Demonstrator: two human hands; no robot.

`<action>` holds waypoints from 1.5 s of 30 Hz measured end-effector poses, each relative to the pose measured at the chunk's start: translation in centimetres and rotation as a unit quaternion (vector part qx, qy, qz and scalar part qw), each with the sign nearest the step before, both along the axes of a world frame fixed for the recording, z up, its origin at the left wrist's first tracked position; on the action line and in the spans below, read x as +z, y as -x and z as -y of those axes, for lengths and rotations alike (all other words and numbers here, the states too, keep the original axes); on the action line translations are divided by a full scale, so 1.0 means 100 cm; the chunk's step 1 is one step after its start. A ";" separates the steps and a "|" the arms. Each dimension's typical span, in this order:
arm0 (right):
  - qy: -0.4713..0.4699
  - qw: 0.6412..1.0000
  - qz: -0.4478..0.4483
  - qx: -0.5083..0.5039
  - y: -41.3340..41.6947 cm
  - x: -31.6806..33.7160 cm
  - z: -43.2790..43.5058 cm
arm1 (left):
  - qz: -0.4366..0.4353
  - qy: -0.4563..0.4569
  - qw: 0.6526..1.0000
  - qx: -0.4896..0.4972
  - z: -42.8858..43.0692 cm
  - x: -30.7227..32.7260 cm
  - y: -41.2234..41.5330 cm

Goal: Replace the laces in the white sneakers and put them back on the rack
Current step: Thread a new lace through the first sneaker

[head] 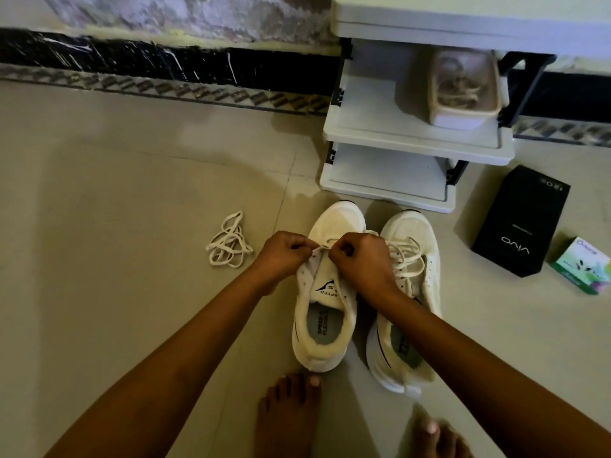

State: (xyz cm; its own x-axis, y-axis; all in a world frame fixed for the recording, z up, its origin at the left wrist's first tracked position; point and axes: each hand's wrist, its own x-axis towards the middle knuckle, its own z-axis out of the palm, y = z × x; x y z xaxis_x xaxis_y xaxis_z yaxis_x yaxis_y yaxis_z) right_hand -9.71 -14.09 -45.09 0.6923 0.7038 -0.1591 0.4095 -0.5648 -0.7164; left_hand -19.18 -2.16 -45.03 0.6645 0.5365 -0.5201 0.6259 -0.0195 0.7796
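Observation:
Two white sneakers stand side by side on the floor, toes toward the rack. Over the left sneaker (325, 312) both hands work at the eyelets near its toe end. My left hand (284, 254) pinches a white lace (322, 247) at the left eyelet row. My right hand (362, 257) pinches the same lace on the right side. The tongue and lower eyelets of this shoe show no lacing. The right sneaker (413, 292) is laced with a white lace. A loose bundle of white lace (229, 242) lies on the floor to the left.
A white shoe rack (413, 140) with black posts stands just beyond the sneakers; a plastic box with laces (463, 90) sits on its middle shelf. A black phone box (522, 223) and a small green carton (583, 271) lie at right. My bare feet (287, 414) are below.

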 end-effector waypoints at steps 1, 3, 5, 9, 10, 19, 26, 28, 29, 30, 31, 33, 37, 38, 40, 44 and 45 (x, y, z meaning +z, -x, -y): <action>0.004 1.000 0.008 0.006 0.001 -0.001 0.000 | 0.002 0.004 1.000 0.003 -0.001 -0.001 0.001; 0.013 1.000 0.023 0.015 0.002 -0.004 -0.002 | 0.004 0.008 1.000 0.005 -0.001 -0.002 0.001; 0.028 0.999 0.035 0.018 0.003 -0.005 -0.003 | 0.005 0.015 1.000 0.004 0.000 -0.002 0.001; 0.051 0.997 0.055 0.019 0.005 -0.007 -0.007 | 0.001 0.036 0.999 0.005 -0.002 -0.001 0.001; 0.052 0.997 0.057 0.018 0.005 -0.008 -0.007 | 0.001 0.043 0.999 0.009 -0.002 0.000 0.001; 0.041 0.998 0.036 -0.006 0.006 -0.013 -0.008 | 0.003 0.069 0.997 0.029 0.000 0.001 0.000; 0.065 0.995 0.072 0.017 0.011 -0.014 -0.007 | 0.042 0.039 0.998 0.033 0.008 -0.007 0.000; 0.068 0.994 0.079 0.027 0.011 -0.013 -0.007 | 0.039 -0.032 0.998 0.043 0.011 -0.011 -0.005; 0.073 0.993 0.083 0.031 0.011 -0.012 -0.007 | 0.038 -0.060 0.996 0.045 0.012 -0.012 -0.007; 0.074 0.992 0.091 0.034 0.011 -0.010 -0.007 | 0.036 -0.079 0.995 0.044 0.014 -0.011 -0.009; 0.074 0.991 0.107 0.036 0.011 -0.008 -0.006 | 0.034 -0.090 0.994 0.042 0.014 -0.012 -0.010; 0.086 0.983 0.156 0.052 0.006 -0.006 -0.002 | 0.030 -0.100 0.994 0.034 0.015 -0.010 -0.010; 0.158 0.973 0.127 0.109 -0.008 -0.002 0.011 | 0.113 -0.069 0.988 0.077 0.007 0.020 -0.014; 0.160 0.972 0.125 0.114 -0.009 -0.003 0.011 | 0.158 -0.045 0.981 0.107 0.002 0.036 -0.018; 0.162 0.971 0.127 0.124 -0.010 -0.003 0.010 | 0.235 -0.024 0.960 0.148 -0.009 0.063 -0.024; 0.171 0.967 0.089 0.168 -0.020 0.004 0.012 | 0.191 -0.069 0.972 0.121 -0.014 0.059 -0.026; 0.170 0.966 0.067 0.182 -0.024 0.005 0.014 | 0.127 -0.120 0.983 0.062 -0.011 0.046 -0.024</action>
State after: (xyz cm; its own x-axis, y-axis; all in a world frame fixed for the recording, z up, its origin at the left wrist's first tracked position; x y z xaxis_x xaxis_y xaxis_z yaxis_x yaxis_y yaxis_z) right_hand -7.30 -15.51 -44.59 0.4398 0.8268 -0.3507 0.7010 -0.5601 -0.4414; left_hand -16.82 -1.03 -40.47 0.6781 0.7089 -0.1939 0.4200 -0.1573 0.8938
